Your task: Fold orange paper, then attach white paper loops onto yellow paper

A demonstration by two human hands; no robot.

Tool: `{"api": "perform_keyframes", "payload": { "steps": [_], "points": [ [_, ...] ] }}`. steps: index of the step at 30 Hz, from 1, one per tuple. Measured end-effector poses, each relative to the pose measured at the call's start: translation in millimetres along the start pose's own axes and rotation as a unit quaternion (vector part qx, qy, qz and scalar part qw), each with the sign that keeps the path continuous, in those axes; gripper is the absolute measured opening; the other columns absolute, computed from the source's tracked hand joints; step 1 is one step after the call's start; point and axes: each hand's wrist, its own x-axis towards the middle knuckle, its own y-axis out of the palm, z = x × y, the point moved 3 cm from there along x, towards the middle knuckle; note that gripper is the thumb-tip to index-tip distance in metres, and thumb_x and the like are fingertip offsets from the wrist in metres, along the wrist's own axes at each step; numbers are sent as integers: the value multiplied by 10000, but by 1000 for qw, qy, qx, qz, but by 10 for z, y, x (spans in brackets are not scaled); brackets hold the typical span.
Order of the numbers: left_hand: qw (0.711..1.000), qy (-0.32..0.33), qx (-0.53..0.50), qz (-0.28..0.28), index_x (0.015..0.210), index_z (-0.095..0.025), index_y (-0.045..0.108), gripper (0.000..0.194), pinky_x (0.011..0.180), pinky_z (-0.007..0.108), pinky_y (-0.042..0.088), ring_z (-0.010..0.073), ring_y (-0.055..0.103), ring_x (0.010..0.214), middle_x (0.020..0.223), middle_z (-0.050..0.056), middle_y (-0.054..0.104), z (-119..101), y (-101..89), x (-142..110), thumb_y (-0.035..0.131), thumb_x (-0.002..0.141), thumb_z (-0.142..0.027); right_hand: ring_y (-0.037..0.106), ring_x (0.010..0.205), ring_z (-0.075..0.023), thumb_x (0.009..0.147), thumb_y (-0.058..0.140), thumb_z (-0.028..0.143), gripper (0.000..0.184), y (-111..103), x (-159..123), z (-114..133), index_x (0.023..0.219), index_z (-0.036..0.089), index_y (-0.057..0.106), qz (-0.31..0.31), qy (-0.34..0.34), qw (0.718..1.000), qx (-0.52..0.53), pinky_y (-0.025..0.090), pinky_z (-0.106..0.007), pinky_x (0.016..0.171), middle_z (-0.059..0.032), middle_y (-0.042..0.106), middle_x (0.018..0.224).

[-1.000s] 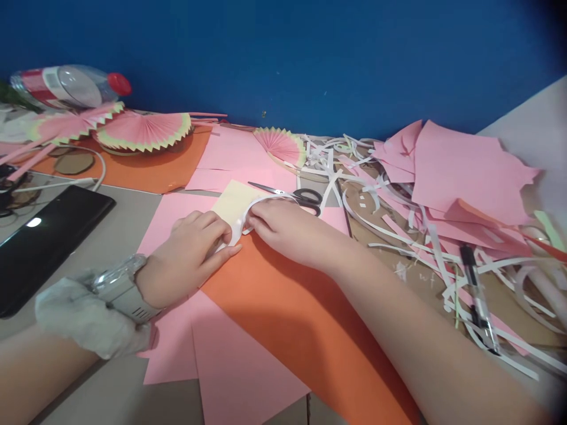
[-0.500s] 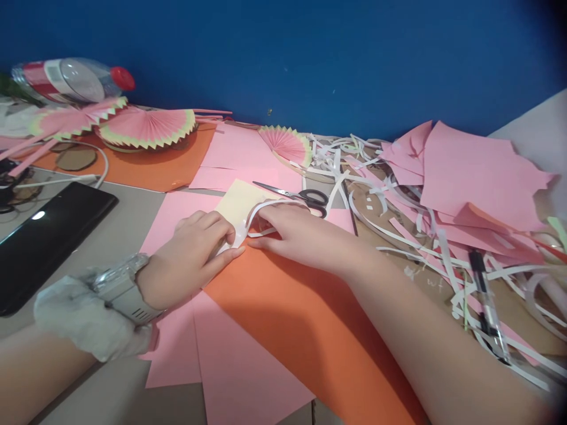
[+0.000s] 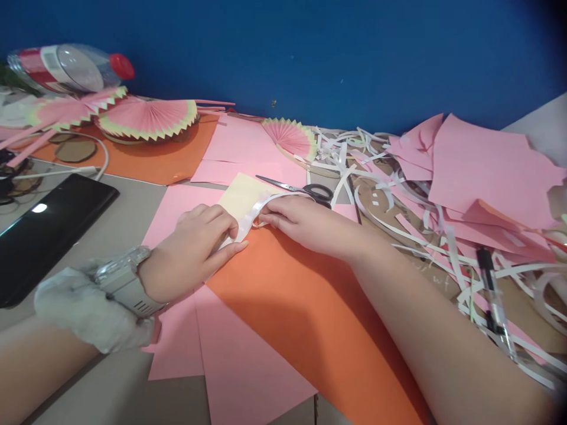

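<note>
My left hand [image 3: 206, 239], fingers curled and thumb stretched out, presses on a glossy white tape strip [image 3: 251, 222] along the top edge of an orange paper sheet [image 3: 283, 307]. Pinched around the far part of that strip is my right hand [image 3: 305, 221], just to the right; its fingertips are partly hidden. The strip curves up between the hands and over the right fingers. A pale yellow paper [image 3: 241, 192] lies beyond the fingers, with pink sheets [image 3: 239, 348] under the orange one. Black-handled scissors [image 3: 316, 190] rest just past my right hand.
A black phone [image 3: 57, 230] lies at left. Pleated pink paper fans [image 3: 148, 118] and a plastic bottle [image 3: 75, 68] stand along the blue wall [image 3: 283, 53]. At right are white paper strips [image 3: 394, 227], a pen [image 3: 494, 295] and stacked pink paper [image 3: 491, 177].
My right fingers have closed together and shifted slightly up and right. The strip's loop has become narrower and straighter. My left hand stays pressed at the paper edge; the view has shifted slightly.
</note>
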Motion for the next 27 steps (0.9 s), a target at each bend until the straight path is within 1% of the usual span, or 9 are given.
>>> {"api": "perform_keyframes", "payload": {
  "steps": [8, 12, 13, 15, 17, 19, 21, 24, 27],
  "points": [
    [1000, 2, 2, -5, 842, -199, 508, 286, 763, 384, 358, 220, 459, 810, 869, 41, 539, 0, -4, -1, 416, 888, -466, 573, 937, -153, 912, 366, 141, 286, 12, -4, -30, 942, 169, 649, -3, -19, 999, 49, 388, -281, 818, -28, 669, 983],
    [1000, 3, 3, -4, 841, -201, 509, 277, 774, 384, 358, 216, 460, 810, 868, 37, 538, 5, -1, -4, 420, 887, -459, 560, 976, -152, 917, 335, 159, 306, -15, -26, 1, 942, 181, 639, 2, 7, 997, 77, 382, -287, 860, -25, 655, 1014],
    [1000, 3, 3, -3, 841, -202, 509, 272, 775, 384, 360, 216, 460, 811, 869, 37, 538, 5, -1, -5, 422, 887, -456, 559, 964, -152, 922, 326, 180, 312, -15, -34, 20, 928, 187, 638, 2, 19, 997, 79, 384, -286, 849, -21, 653, 1000],
    [1000, 4, 5, -2, 843, -201, 508, 268, 770, 383, 363, 216, 458, 811, 869, 39, 537, 3, -2, -7, 422, 887, -451, 564, 885, -156, 925, 347, 278, 299, -1, -47, 67, 861, 196, 627, -7, 49, 996, 69, 395, -284, 770, -16, 651, 934],
    [1000, 4, 9, 0, 847, -200, 509, 262, 763, 383, 368, 216, 459, 811, 871, 41, 535, 0, 3, -6, 414, 892, -439, 554, 796, -160, 892, 420, 401, 295, 28, -50, 124, 777, 194, 595, -33, 78, 996, 42, 380, -280, 674, -15, 641, 857],
    [1000, 5, 14, 1, 850, -199, 512, 257, 765, 385, 372, 217, 462, 819, 877, 42, 536, -1, 10, -3, 407, 898, -428, 541, 752, -163, 850, 488, 450, 297, 62, -41, 180, 734, 187, 563, -64, 101, 993, 7, 354, -282, 639, -19, 632, 808],
    [1000, 4, 20, -3, 855, -198, 511, 258, 777, 391, 378, 219, 466, 833, 889, 43, 540, -5, 10, -5, 401, 902, -426, 534, 746, -165, 859, 489, 396, 269, 97, -24, 224, 705, 181, 540, -81, 114, 990, -26, 344, -301, 674, -27, 624, 793],
    [999, 1, 34, -13, 906, -183, 514, 281, 811, 414, 384, 237, 473, 888, 949, 62, 547, -28, -29, -49, 401, 900, -441, 523, 749, -161, 897, 399, 262, 254, 135, -1, 268, 675, 179, 488, -87, 107, 989, -50, 333, -345, 761, -28, 604, 783],
    [997, 21, 78, -10, 1058, -157, 531, 336, 897, 465, 356, 284, 463, 1021, 1097, 104, 541, -88, -81, -178, 439, 886, -431, 516, 774, -163, 900, 330, 177, 232, 155, -1, 296, 713, 184, 467, -87, 75, 993, -23, 338, -349, 782, -26, 599, 798]
  ]
}}
